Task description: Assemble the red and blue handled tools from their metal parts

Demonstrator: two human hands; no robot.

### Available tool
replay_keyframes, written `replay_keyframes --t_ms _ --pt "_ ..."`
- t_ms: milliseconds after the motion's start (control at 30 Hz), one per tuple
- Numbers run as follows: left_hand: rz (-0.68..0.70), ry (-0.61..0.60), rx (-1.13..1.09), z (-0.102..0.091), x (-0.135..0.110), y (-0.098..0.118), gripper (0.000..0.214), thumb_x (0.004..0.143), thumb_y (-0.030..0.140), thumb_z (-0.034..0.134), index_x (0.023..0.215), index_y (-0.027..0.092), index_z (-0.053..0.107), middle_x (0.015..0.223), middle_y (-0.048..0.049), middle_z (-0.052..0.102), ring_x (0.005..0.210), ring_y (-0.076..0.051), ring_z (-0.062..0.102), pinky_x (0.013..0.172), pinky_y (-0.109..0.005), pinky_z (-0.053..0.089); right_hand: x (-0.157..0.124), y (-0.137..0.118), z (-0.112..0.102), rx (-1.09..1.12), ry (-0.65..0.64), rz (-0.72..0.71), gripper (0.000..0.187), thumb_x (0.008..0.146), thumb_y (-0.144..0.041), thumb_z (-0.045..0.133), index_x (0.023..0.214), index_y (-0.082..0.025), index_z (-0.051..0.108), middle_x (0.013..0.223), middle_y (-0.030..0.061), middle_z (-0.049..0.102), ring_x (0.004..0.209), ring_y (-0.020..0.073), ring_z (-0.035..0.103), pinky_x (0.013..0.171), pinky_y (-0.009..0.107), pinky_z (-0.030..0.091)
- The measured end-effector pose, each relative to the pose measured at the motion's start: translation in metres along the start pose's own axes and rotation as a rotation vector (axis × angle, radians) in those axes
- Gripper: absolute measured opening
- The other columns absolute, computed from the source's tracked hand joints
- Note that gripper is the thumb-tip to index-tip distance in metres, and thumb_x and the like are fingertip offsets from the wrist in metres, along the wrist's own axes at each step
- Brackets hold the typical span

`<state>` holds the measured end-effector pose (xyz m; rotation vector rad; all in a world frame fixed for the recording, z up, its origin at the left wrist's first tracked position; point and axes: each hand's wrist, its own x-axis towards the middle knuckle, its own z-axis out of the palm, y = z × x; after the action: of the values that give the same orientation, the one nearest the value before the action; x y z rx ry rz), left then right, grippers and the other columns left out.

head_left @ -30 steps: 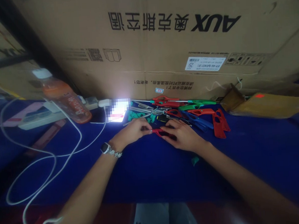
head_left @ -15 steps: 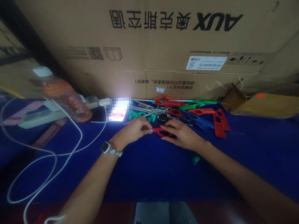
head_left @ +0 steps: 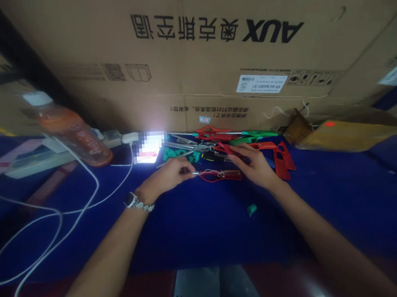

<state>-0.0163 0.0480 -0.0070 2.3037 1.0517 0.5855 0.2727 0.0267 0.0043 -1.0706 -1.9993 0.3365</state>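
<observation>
Just now your right hand (head_left: 255,167) left the red lighter (head_left: 220,175), reaching spread toward the pile (head_left: 218,145) at twelve o'clock, while your left hand (head_left: 168,175) pinched its tip.

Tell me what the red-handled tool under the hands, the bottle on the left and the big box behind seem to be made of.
Red-handled tool: glossy red handle, probably plastic, with a thin shiny shaft, likely metal.
Bottle: clear, see-through wall over orange liquid, white cap; looks plastic.
Box: matte brown corrugated cardboard, with printed lettering and visible folds.
</observation>
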Motion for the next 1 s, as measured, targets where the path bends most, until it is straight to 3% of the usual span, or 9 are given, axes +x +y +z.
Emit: replay_keyframes --t_ms 133,433,667,800,1000 --pt "0.014 0.017 0.001 0.001 0.0 0.001 0.01 0.089 0.027 0.067 0.091 0.019 0.073 0.088 -0.0037 0.068 0.074 -0.015 0.062 0.069 -0.03 0.05 -0.012 0.005 -0.006 0.004 -0.034 0.037 0.041 0.096 -0.049 0.056 0.124 -0.022 0.069 0.11 0.01 0.068 0.1 0.0246 0.067 0.091 0.043 0.056" --pt "0.07 0.031 0.059 0.003 0.001 -0.003 0.018 0.084 0.034 0.073 0.096 0.02 0.072 0.092 -0.005 0.068 0.083 -0.02 0.064 0.077 -0.034 0.053 -0.038 0.008 -0.019 0.092 0.132 0.18 0.041 0.096 -0.048 0.057 0.127 -0.024 0.067 0.124 0.0097 0.068 0.116 0.0244 0.063 0.103 0.044 0.051" --pt "0.156 0.078 0.301 0.023 0.007 0.033 0.05 0.084 0.053 0.072 0.123 0.023 0.066 0.123 -0.0092 0.064 0.119 -0.029 0.057 0.108 -0.048 0.042 -0.033 0.01 -0.007 0.179 0.19 0.234 0.044 0.099 -0.055 0.048 0.118 -0.023 0.071 0.104 0.0073 0.074 0.089 0.0212 0.07 0.089 0.041 0.057" --pt "0.195 0.044 0.361 0.035 0.015 0.043 0.051 0.091 0.051 0.065 0.132 0.023 0.059 0.124 -0.0093 0.063 0.118 -0.028 0.058 0.104 -0.044 0.045 -0.032 0.008 -0.004 0.167 0.174 0.217 0.045 0.098 -0.056 0.048 0.119 -0.023 0.07 0.101 0.0067 0.074 0.084 0.0199 0.069 0.084 0.038 0.057" --pt "0.302 0.001 0.43 0.041 0.015 0.041 0.036 0.103 0.037 0.046 0.127 0.018 0.064 0.119 -0.0104 0.062 0.113 -0.026 0.056 0.101 -0.041 0.047 -0.036 0.011 -0.004 0.215 0.175 0.256 0.047 0.096 -0.058 0.051 0.119 -0.022 0.07 0.101 0.0077 0.073 0.079 0.0192 0.068 0.078 0.037 0.057"
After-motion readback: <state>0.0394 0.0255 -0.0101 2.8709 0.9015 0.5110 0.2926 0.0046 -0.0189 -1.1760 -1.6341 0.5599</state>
